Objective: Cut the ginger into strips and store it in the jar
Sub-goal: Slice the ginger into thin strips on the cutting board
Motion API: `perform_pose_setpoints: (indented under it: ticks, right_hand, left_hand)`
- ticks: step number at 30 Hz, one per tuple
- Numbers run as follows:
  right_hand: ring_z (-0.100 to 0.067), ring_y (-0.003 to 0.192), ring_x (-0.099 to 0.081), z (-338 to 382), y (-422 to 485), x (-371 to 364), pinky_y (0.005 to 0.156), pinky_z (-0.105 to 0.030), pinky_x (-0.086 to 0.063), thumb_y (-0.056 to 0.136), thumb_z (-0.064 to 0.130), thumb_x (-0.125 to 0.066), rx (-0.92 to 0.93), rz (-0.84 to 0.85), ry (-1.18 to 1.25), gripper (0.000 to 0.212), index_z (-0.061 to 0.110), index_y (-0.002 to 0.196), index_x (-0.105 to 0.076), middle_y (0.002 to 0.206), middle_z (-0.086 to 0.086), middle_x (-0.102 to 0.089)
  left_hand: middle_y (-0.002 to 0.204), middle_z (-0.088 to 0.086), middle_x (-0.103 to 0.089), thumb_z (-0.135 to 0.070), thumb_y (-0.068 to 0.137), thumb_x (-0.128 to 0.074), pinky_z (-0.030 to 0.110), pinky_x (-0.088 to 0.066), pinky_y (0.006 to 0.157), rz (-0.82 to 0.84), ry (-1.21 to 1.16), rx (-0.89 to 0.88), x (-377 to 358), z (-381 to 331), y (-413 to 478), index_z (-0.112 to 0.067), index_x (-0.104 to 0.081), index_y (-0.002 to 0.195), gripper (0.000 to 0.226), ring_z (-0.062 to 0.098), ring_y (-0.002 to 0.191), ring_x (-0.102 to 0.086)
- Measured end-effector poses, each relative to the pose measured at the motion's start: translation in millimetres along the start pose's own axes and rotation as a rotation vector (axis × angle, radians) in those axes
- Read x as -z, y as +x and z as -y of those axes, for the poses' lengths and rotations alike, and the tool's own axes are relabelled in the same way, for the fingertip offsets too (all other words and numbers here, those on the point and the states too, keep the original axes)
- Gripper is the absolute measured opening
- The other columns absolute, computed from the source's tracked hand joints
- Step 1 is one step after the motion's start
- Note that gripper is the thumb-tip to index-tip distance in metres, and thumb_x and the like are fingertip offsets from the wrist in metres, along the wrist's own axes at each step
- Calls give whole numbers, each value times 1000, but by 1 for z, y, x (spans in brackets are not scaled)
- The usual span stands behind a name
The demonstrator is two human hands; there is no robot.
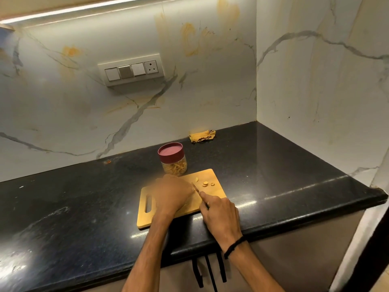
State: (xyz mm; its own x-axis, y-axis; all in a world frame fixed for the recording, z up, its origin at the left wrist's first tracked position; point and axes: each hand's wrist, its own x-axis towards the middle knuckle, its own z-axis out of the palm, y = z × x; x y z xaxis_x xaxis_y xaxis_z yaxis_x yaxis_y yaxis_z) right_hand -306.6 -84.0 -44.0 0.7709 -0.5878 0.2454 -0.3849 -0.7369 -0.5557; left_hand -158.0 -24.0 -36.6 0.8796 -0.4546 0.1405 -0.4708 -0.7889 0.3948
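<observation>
On a board (147, 220) at the bench (84, 207) edge, the right hand (221, 213) grips a knife (195, 188) against the left hand (173, 191), whose fingers curl down, perhaps steadying hidden ginger; I cannot tell. Cut slices (205, 183) lie beside the blade. Behind the board, a lidded jar (173, 163) holds strips.

Left grip (172, 193) palm down, fingers bent under with tips hidden, right grip (221, 211) just beside it, curled round a knife (195, 188), forefinger stretched forward, both forearms bare
</observation>
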Motion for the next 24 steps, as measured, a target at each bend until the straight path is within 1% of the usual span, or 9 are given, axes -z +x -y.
perform_pose_setpoints:
  ticks: [2, 5, 6, 9, 10, 13, 16, 20, 24]
  right_hand:
    - [-15, 93, -62, 0, 0, -1, 80, -27, -49, 104, 36, -37, 3, 1, -13, 40, 38, 144, -43, 109, 2, -68]
    - [-13, 87, -60, 0, 2, -5, 67, -23, -40, 105, 34, -35, 29, -5, -44, 41, 36, 145, -42, 106, 2, -68]
    - [-14, 88, -60, 1, 3, -6, 66, -23, -37, 105, 32, -34, 35, -1, -63, 41, 35, 145, -42, 106, 1, -67]
    - [-18, 94, -62, 5, 8, -8, 72, -30, -46, 105, 27, -35, 45, 28, -141, 40, 32, 144, -42, 108, -1, -66]
    - [-19, 93, -63, 6, 8, -9, 71, -30, -47, 105, 26, -35, 45, 30, -160, 39, 31, 143, -43, 106, -1, -66]
    - [-18, 89, -63, 5, -3, -9, 64, -27, -37, 105, 25, -37, 50, 37, -202, 37, 28, 141, -42, 101, -2, -65]
    - [-17, 91, -62, -3, -20, -4, 67, -26, -39, 105, 25, -37, 35, 48, -181, 40, 30, 144, -38, 102, -2, -63]
    - [-14, 97, -61, -7, -24, 14, 80, -25, -49, 104, 34, -39, 1, 34, -59, 39, 37, 143, -43, 108, 2, -65]
    - [-15, 100, -61, 2, -14, 18, 82, -26, -49, 103, 37, -39, -20, 18, 16, 40, 40, 143, -41, 113, 3, -66]
  left_hand:
    - [132, -5, -51, -49, 82, -77, 44, -29, 104, -3, 0, 7, 0, 0, 0, -39, -76, 95, 16, 21, 126, -36]
    - [133, -5, -51, -50, 82, -76, 43, -28, 104, -2, 6, 7, -1, 1, 0, -39, -76, 96, 17, 21, 126, -36]
    - [133, -5, -50, -50, 83, -76, 43, -28, 103, -3, 9, 5, -1, 0, 0, -39, -76, 96, 17, 21, 126, -36]
    - [133, -5, -50, -49, 83, -76, 43, -28, 103, -11, 10, 2, -1, 0, -1, -38, -76, 98, 19, 21, 127, -36]
    - [133, -4, -50, -49, 83, -76, 43, -27, 104, -7, 10, 5, -1, 0, -1, -38, -76, 99, 20, 22, 127, -36]
    - [134, -4, -50, -50, 83, -76, 44, -27, 104, 10, 3, 16, 0, -1, -2, -38, -76, 99, 20, 22, 127, -36]
    - [133, -3, -50, -51, 83, -75, 44, -28, 104, 1, 10, 23, 2, -2, -2, -37, -77, 98, 21, 22, 126, -36]
    - [131, -4, -51, -50, 82, -76, 44, -29, 104, -19, 27, 21, 1, -1, -3, -35, -77, 97, 22, 22, 124, -37]
    - [132, -4, -52, -49, 83, -76, 44, -29, 105, -12, 1, 30, 0, -1, -4, -35, -77, 98, 21, 22, 125, -37]
